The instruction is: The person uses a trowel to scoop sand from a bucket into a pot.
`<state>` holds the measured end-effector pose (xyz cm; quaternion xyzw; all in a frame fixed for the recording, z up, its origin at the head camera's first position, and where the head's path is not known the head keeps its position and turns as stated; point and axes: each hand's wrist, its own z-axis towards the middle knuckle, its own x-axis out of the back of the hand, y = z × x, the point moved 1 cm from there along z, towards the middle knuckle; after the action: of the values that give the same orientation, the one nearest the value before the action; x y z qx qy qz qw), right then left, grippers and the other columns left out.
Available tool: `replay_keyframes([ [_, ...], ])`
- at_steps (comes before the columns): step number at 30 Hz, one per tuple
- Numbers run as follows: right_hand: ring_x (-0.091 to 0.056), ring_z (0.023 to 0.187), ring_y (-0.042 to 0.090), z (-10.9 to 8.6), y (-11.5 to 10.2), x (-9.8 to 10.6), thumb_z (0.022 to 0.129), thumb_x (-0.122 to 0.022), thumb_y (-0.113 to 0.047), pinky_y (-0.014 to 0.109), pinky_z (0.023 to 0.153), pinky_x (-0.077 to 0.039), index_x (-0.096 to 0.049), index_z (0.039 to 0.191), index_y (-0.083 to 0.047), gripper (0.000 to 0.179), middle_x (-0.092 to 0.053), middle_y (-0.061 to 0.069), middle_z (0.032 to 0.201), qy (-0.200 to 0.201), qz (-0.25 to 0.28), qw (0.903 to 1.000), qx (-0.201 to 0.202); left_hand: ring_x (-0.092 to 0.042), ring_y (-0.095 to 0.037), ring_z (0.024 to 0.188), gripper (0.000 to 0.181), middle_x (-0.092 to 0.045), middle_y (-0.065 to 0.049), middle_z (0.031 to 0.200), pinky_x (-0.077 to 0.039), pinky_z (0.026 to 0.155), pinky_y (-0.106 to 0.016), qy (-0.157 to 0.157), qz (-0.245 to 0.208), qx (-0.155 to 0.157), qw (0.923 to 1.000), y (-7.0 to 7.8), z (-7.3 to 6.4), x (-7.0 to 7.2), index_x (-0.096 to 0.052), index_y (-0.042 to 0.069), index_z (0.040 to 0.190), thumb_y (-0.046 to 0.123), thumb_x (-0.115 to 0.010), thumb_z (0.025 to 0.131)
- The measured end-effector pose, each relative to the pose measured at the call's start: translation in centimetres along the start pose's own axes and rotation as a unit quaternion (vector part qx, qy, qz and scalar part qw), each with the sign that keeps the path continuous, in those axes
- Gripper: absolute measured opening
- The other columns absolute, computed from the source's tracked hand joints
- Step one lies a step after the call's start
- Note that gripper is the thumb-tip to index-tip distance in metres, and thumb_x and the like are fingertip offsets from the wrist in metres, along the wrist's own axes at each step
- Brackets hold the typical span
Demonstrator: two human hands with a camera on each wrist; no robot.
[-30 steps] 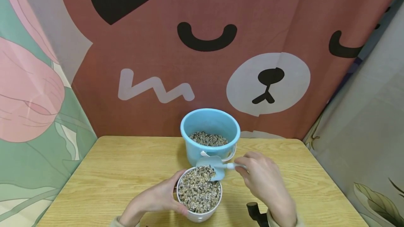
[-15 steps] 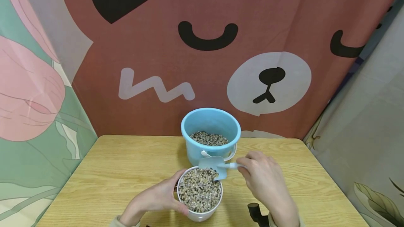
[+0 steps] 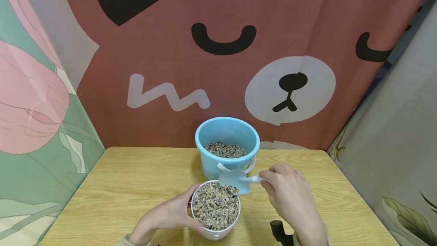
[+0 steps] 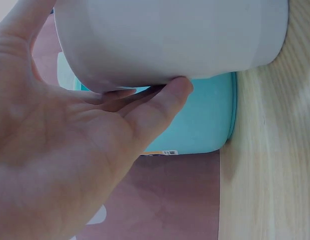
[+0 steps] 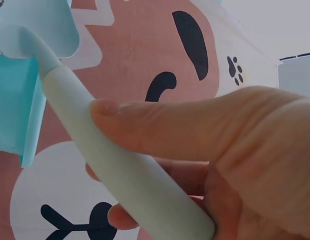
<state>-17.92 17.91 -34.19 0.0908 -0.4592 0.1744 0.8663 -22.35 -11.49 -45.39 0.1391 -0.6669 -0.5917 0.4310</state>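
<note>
A white pot [image 3: 215, 234], heaped to the rim with small mixed gravel [image 3: 216, 206], stands on the near part of the table. My left hand [image 3: 174, 210] grips its left side, thumb toward me; in the left wrist view the fingers curl under the curve of the white wall [image 4: 170, 40]. My right hand [image 3: 290, 193] holds a small toy shovel [image 3: 233, 179] by its handle [image 5: 119, 175], the thumb laid along it. The pale blue blade is tilted at the pot's far right rim, its lower edge at the gravel.
Just behind the pot stands a light blue bucket [image 3: 208, 166] with a white handle [image 3: 252, 165], partly filled with the same gravel. The wooden table [image 3: 143, 174] ends at a patterned curtain [image 3: 164, 124]. A black piece [image 3: 280, 231] shows by the right wrist.
The shovel and my right hand have shifted a little to the right. Gravel that lay on the blade has slid onto the heap in the pot. My left hand stays put.
</note>
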Motion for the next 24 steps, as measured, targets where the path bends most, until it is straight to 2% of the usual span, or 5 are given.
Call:
replay_keyframes([
  [12, -0.055, 0.08, 0.02, 0.51, -0.03, -0.61, 0.07, -0.086, -0.009, 0.031, 0.062, -0.034, -0.077, 0.09, -0.018, 0.023, -0.065, -0.002, 0.087, 0.052, 0.011, 0.9982, 0.029, -0.045, -0.021, 0.127, 0.108, -0.045, 0.001, 0.143, -0.036, 0.107, -0.039, -0.001, 0.0, -0.013, 0.9999, -0.27, -0.14, -0.07, -0.023, 0.012, 0.153, 0.021, -0.09, 0.069],
  [18, -0.055, 0.081, 0.02, 0.55, 0.02, -0.6, 0.07, -0.086, -0.009, 0.032, 0.063, -0.034, -0.078, 0.092, -0.018, 0.025, -0.065, -0.002, 0.088, 0.059, 0.016, 0.9975, 0.036, -0.045, -0.02, 0.127, 0.107, -0.046, 0.001, 0.142, -0.035, 0.107, -0.036, -0.003, -0.003, -0.018, 0.9998, -0.33, 0.01, -0.05, -0.024, 0.011, 0.153, 0.019, -0.09, 0.069],
  [24, -0.056, 0.083, 0.02, 0.7, 0.02, -0.57, 0.071, -0.085, -0.008, 0.033, 0.065, -0.035, -0.078, 0.093, -0.017, 0.025, -0.065, -0.001, 0.09, 0.084, 0.032, 0.9945, 0.055, -0.045, -0.02, 0.127, 0.107, -0.046, 0.0, 0.142, -0.034, 0.108, -0.034, -0.006, -0.006, -0.022, 0.9997, -0.38, 0.09, -0.09, -0.024, 0.01, 0.153, 0.019, -0.09, 0.069],
])
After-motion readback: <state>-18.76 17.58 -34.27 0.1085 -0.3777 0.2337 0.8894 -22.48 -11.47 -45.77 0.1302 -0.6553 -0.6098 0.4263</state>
